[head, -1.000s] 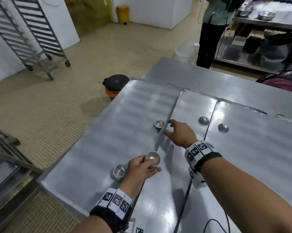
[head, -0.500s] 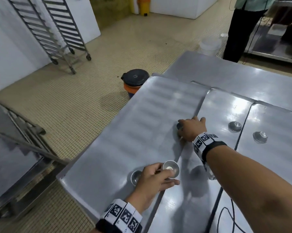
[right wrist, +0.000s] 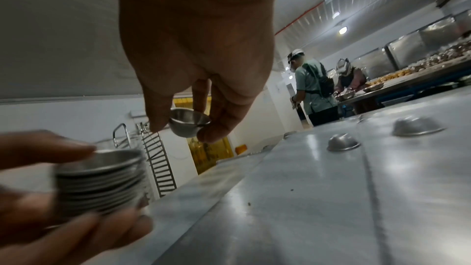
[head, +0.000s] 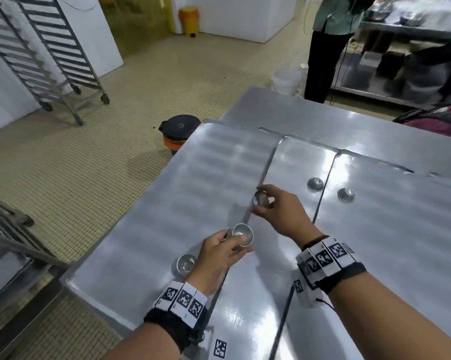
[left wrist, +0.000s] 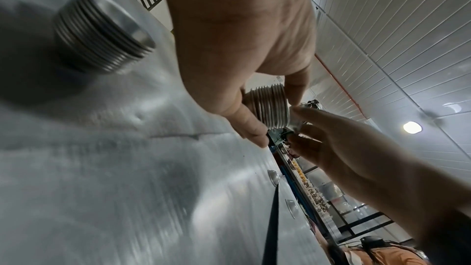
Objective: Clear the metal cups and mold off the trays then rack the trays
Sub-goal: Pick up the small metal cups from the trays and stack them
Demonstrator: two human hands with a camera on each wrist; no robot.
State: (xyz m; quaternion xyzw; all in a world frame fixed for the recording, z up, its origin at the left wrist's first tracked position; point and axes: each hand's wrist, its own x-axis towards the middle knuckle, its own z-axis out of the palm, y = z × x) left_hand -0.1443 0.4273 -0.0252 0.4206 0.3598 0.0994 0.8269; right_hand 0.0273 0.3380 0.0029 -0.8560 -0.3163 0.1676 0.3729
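My left hand (head: 223, 249) grips a nested stack of small metal cups (head: 241, 235) just above the near tray (head: 167, 203); the same stack (left wrist: 270, 108) shows ribbed in the left wrist view and blurred (right wrist: 99, 180) in the right wrist view. My right hand (head: 273, 206) pinches a single metal cup (head: 261, 199), tilted, lifted a little over the tray seam; this cup (right wrist: 188, 122) hangs between thumb and fingers. Another stack of cups (head: 186, 263) stands on the tray beside my left wrist, also the stack (left wrist: 102, 35). Two upturned cups (head: 315, 183) (head: 346, 194) lie further right.
Several flat metal trays (head: 401, 229) cover the steel table (head: 284, 110). A wheeled tray rack (head: 50, 55) stands at the back left, another rack's rails (head: 8, 229) at the near left. A black-lidded orange bin (head: 180, 133) sits by the table. A person (head: 331, 48) works at the far bench.
My right hand has picked the single cup off the tray and drawn it back toward my left hand's stack. The left hand keeps its stack, raised slightly.
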